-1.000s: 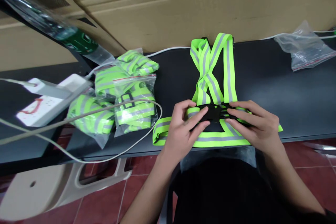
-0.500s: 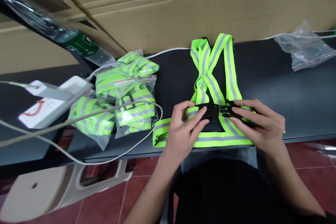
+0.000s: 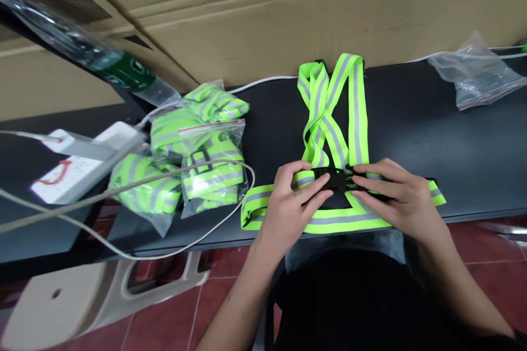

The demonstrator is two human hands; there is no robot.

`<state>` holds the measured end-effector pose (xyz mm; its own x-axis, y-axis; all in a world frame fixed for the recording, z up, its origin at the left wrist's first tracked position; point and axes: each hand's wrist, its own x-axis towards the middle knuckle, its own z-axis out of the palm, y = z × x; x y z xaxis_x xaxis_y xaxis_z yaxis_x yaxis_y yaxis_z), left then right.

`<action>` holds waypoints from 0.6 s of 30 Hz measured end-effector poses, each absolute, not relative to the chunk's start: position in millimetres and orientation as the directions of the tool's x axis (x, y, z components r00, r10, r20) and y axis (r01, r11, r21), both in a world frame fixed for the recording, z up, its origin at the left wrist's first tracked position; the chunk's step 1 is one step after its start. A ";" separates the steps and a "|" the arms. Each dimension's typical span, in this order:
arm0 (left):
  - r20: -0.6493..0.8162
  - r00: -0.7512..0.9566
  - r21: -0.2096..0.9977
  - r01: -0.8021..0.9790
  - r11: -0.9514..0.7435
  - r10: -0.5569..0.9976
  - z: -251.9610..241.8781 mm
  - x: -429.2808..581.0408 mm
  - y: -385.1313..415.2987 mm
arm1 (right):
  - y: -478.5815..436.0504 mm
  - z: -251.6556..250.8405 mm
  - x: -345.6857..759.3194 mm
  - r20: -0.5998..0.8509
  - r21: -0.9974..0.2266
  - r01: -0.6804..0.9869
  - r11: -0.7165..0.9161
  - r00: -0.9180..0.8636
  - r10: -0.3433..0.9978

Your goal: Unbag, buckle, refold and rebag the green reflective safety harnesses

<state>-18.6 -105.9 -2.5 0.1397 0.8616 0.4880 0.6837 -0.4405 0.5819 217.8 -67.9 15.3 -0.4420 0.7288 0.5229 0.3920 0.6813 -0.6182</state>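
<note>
A neon-yellow reflective vest (image 3: 358, 115) made of straps with grey stripes lies on the dark table. Its black side-release buckle (image 3: 336, 180) is at the front of the vest. With its fingers closed, my left hand (image 3: 294, 197) grips the socket half of that buckle. The pronged half is pinched in my right hand (image 3: 397, 189), its prong tips at the mouth of the socket. My fingers partly cover both halves, so whether they are latched I cannot tell.
Several bagged vests (image 3: 214, 173) lie to the left, a white cable (image 3: 197, 241) looping over them. Beyond are a power strip (image 3: 82, 170) and a tilted plastic bottle (image 3: 102, 60). A clear zip bag (image 3: 481, 77) lies at right, and cardboard (image 3: 329, 11) stands behind the table.
My right hand has moved left, bringing the pronged half of the buckle from a small gap up to the socket. My left hand has hardly moved.
</note>
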 end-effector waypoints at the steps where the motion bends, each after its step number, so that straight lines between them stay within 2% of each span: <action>1: 0.487 0.156 0.568 0.691 -0.447 0.860 -1.9 -18.1 -105.5 | -67.7 15.1 217.6 0.506 -0.623 0.386 0.680 -0.464 0.727; 5: 0.493 0.209 0.516 0.711 -0.478 0.844 -1.3 -15.4 -103.0 | -66.8 14.1 216.9 0.471 -0.605 0.398 0.690 -0.520 0.713; 10: 0.503 0.244 0.516 0.684 -0.515 0.829 -3.8 -13.7 -99.1 | -66.4 15.6 216.9 0.400 -0.572 0.431 0.697 -0.596 0.697; 14: 0.468 0.283 0.476 0.718 -0.508 0.837 7.5 -8.3 -101.6 | -66.4 17.1 210.0 0.369 -0.542 0.479 0.690 -0.602 0.708; 16: 0.407 0.277 0.419 0.790 -0.447 0.870 20.5 0.5 -106.5 | -66.6 18.4 205.8 0.414 -0.503 0.506 0.701 -0.571 0.709; 18: 0.367 0.237 0.374 0.848 -0.376 0.900 34.0 13.0 -112.7 | -68.0 21.6 205.3 0.536 -0.450 0.525 0.722 -0.489 0.689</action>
